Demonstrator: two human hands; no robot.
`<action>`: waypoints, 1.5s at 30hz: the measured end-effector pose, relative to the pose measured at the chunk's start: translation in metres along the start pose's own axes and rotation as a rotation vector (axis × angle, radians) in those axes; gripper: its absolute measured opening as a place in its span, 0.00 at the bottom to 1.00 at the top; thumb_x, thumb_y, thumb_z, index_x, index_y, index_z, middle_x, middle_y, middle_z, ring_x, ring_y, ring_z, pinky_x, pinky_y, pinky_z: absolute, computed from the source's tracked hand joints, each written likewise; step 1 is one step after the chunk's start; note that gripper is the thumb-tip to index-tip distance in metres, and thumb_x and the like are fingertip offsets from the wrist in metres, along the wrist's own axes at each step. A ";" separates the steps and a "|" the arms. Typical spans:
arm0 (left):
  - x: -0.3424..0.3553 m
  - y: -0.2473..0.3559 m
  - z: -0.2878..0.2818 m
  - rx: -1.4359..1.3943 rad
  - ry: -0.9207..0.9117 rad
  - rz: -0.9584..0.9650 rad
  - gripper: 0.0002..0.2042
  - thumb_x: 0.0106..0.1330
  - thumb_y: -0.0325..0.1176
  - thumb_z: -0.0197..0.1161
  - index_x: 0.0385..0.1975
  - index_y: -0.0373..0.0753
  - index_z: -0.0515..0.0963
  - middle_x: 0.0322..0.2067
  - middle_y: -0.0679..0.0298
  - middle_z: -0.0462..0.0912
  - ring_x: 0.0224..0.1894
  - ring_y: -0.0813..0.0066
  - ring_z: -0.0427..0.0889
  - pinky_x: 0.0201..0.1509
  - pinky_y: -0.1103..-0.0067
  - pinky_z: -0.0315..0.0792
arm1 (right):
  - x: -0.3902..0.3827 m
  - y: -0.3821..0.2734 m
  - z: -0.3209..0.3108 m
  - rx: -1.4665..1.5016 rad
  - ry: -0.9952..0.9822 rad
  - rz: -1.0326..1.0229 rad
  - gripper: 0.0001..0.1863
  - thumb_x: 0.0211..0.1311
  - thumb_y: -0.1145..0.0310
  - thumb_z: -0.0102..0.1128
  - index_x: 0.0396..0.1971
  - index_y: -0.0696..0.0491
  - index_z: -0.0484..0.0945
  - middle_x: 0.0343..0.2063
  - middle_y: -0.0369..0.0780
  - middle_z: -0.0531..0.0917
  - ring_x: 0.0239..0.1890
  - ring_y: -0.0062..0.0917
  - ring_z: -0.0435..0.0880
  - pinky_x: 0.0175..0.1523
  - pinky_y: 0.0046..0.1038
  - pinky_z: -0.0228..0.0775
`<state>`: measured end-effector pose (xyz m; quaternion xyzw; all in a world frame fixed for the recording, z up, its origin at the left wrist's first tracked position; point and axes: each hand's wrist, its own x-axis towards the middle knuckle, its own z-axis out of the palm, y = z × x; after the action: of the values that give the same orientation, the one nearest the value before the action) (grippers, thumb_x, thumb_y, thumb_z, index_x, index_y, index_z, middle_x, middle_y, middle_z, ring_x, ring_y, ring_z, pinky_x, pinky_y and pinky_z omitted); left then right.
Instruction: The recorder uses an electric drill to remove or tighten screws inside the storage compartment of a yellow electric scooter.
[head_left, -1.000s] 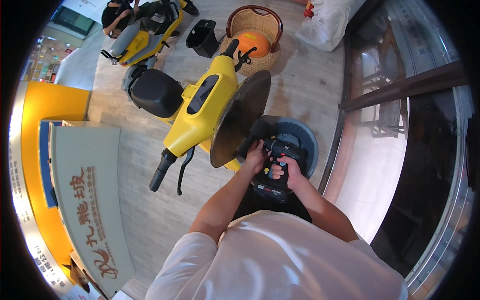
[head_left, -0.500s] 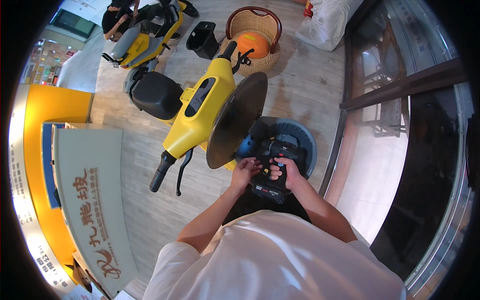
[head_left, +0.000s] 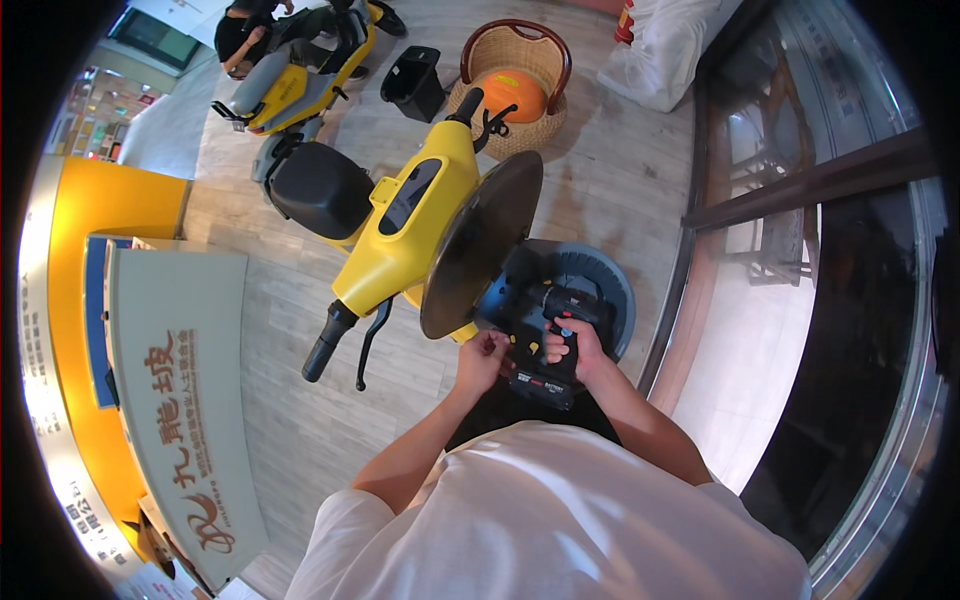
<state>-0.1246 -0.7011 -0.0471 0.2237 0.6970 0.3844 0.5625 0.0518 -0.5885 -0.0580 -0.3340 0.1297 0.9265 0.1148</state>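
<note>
My right hand (head_left: 578, 352) is wrapped around the grip of a black cordless drill (head_left: 572, 303), with its battery (head_left: 540, 386) at the lower end. To the left, my left hand (head_left: 481, 364) has its fingers drawn together in a pinch, and anything between them is too small to make out. It is close to the lower front of a yellow electric scooter (head_left: 418, 225), below the scooter's dark tinted windshield (head_left: 487, 245). Small yellow pieces (head_left: 533, 349) show between my hands against a dark background. Beneath the drill is a round grey-blue tub (head_left: 622, 292), its contents mostly hidden.
A wicker chair (head_left: 515, 140) holding an orange helmet (head_left: 512, 95) stands beyond the scooter, beside a black bin (head_left: 414, 84). Another person (head_left: 245, 38) is by a second yellow scooter (head_left: 290, 95). A glass door frame (head_left: 690, 235) borders the right; a lettered sign board (head_left: 185, 300) stands left.
My left hand has moved slightly left and down, away from the drill, and its fingers have drawn into a pinch. My right hand keeps hold of the drill. The view has shifted slightly.
</note>
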 end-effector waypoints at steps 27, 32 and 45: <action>0.095 -0.013 0.049 -1.179 0.154 -0.264 0.18 0.68 0.33 0.40 0.57 0.35 0.58 0.56 0.54 0.62 0.58 0.60 0.61 0.60 0.67 0.58 | -0.005 -0.005 0.008 -0.002 0.010 0.068 0.11 0.58 0.63 0.50 0.34 0.54 0.70 0.15 0.33 0.65 0.14 0.17 0.63 0.23 0.22 0.58; 0.091 -0.003 0.044 -1.167 0.208 -0.298 0.19 0.69 0.37 0.42 0.56 0.34 0.59 0.57 0.56 0.61 0.58 0.61 0.60 0.63 0.66 0.54 | -0.002 -0.001 -0.002 0.016 -0.006 0.017 0.10 0.59 0.62 0.50 0.31 0.53 0.71 0.15 0.32 0.65 0.14 0.17 0.62 0.23 0.22 0.57; 0.088 0.001 0.043 -0.980 0.088 -0.312 0.24 0.69 0.39 0.39 0.61 0.33 0.53 0.64 0.54 0.51 0.67 0.57 0.48 0.69 0.64 0.40 | -0.005 0.003 0.002 0.021 -0.005 0.006 0.11 0.60 0.61 0.49 0.34 0.54 0.71 0.15 0.33 0.65 0.13 0.17 0.62 0.23 0.21 0.58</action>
<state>-0.1073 -0.6231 -0.1028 -0.1891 0.4834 0.5864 0.6219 0.0536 -0.5918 -0.0529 -0.3301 0.1404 0.9262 0.1158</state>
